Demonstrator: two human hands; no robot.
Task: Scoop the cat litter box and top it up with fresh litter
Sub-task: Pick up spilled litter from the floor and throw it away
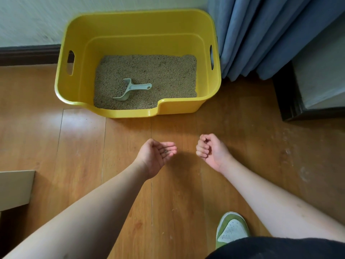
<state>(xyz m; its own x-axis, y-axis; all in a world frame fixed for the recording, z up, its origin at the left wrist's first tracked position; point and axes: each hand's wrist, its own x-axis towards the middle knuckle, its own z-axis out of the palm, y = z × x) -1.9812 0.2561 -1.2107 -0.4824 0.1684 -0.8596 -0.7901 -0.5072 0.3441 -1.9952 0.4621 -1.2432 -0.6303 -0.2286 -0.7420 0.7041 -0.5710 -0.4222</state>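
Note:
A yellow litter box (209,94) stands on the wood floor against the wall, with beige litter (164,75) spread over its bottom. A pale green scoop (130,89) lies on the litter near the front left. My left hand (155,156) hovers over the floor in front of the box, palm up and cupped, with a few small grains (165,151) lying in it. My right hand (211,149) is beside it with its fingers curled in; whether it pinches anything is too small to tell.
Blue curtains (261,34) hang to the right of the box, beside a dark-framed piece of furniture (291,101). A light board or box corner (15,187) juts in at the left edge. My green-and-white shoe (231,228) is on the floor at the bottom.

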